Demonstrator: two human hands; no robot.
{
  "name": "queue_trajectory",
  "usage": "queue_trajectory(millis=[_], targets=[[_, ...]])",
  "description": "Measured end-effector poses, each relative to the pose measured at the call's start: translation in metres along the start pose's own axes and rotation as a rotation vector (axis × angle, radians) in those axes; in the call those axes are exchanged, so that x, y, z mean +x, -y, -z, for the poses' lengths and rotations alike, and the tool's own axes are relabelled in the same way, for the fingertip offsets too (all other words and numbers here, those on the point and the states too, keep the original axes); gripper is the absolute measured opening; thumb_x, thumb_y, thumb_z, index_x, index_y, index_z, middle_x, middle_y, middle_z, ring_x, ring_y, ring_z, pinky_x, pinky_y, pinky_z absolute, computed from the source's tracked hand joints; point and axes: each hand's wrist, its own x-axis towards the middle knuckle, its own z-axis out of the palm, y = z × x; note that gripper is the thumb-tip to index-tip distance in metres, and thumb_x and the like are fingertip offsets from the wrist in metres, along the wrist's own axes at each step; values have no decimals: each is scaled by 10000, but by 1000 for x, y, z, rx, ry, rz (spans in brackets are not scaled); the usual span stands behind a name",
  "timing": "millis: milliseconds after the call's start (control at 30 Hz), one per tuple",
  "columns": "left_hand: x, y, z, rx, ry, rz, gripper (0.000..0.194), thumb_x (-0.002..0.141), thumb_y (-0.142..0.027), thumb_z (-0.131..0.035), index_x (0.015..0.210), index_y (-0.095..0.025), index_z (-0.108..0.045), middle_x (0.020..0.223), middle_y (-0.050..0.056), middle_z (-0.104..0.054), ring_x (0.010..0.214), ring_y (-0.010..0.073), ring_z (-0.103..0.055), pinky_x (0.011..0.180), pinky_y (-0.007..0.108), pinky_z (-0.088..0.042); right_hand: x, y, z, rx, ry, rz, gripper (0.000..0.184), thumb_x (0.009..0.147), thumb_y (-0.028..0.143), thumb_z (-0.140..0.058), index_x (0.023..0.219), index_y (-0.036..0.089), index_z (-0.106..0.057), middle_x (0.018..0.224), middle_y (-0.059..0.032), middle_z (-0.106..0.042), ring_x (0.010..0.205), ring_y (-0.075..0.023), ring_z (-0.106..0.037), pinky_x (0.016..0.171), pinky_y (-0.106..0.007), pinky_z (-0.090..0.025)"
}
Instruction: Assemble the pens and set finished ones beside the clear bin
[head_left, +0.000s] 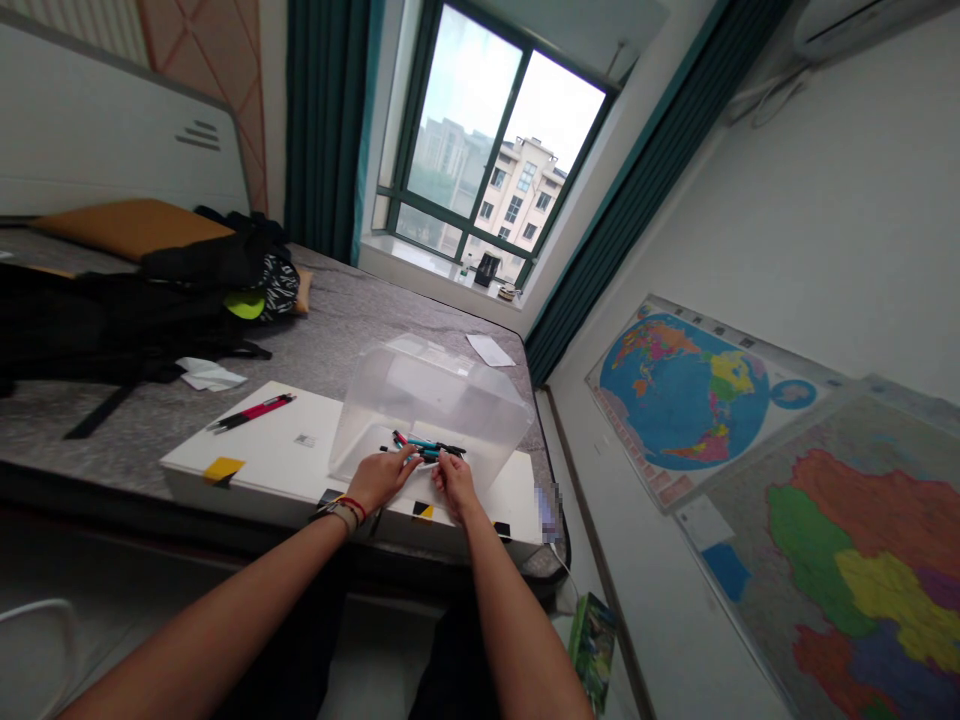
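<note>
Pens (429,449) are bunched at the clear bin's (450,392) opening, toward the white box's (281,445) front edge, right half. Left hand (381,480) has its fingers pinched on them; right hand (456,484) is right at the bunch, can't tell if gripping. Red pens (256,411) sit near the left end.

green curtains (322,130) beside bright window (502,140), maps (686,390) on white wall (847,200).
</note>
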Motion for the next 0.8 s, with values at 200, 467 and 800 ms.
queue_trajectory(millis=[200,467,800], targets=[[0,1,-2,-4,-18,33,531,986,-546,-234,1249,-225,-566,868,110,-730,776,241,-691,644,278,-420,-1,0,0,55,-36,-7,339,742,469,-665,640,182,-517,541,24,-577,398,-59,-398,395,-190,-269],[1,2,1,-52,-56,109,491,993,-536,-239,1246,-226,-524,873,82,-729,770,234,-698,599,262,-401,8,-9,2,156,-190,2,479,769,664,-582,818,189,-540,561,0,-622,392,-82,-456,395,-186,-312],[1,4,-1,-90,-6,70,459,990,-530,-270,1247,-249,-526,895,68,-730,814,226,-699,646,262,-426,6,-10,3,110,-154,16,341,777,525,-619,735,214,-486,525,51,-526,345,-50,-292,344,-176,-174]])
